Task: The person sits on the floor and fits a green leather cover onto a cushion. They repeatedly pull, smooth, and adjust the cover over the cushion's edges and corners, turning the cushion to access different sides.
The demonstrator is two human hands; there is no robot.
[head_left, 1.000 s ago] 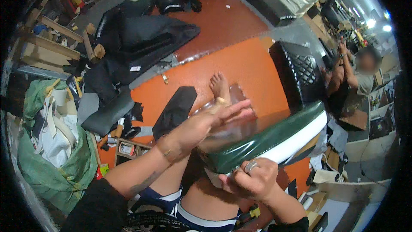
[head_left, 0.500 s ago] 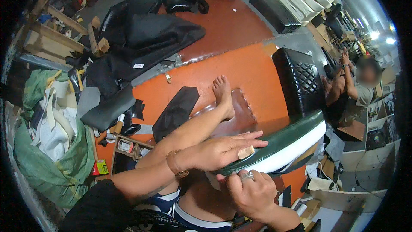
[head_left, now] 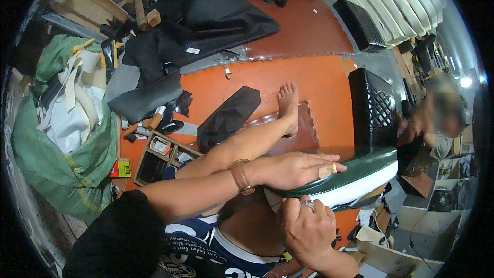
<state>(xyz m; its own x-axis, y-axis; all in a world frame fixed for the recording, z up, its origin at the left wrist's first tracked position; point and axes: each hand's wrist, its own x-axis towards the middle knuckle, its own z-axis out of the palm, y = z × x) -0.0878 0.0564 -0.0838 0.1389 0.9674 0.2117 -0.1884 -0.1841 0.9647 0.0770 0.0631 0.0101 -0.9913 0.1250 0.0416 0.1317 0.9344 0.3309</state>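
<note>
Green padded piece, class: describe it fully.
The green padded piece is long, with a glossy, leather-like green top and a white side. Right of centre, it slants up rightward, its near end partly covered by the hands. The left hand lies flat on the top; the right hand is closed at its lower edge.

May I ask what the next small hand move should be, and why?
Perhaps slide the left hand rightward along the green-and-white cushion, since that hand lies flat on the green top, which extends past it, while the right hand holds the near edge.
</note>
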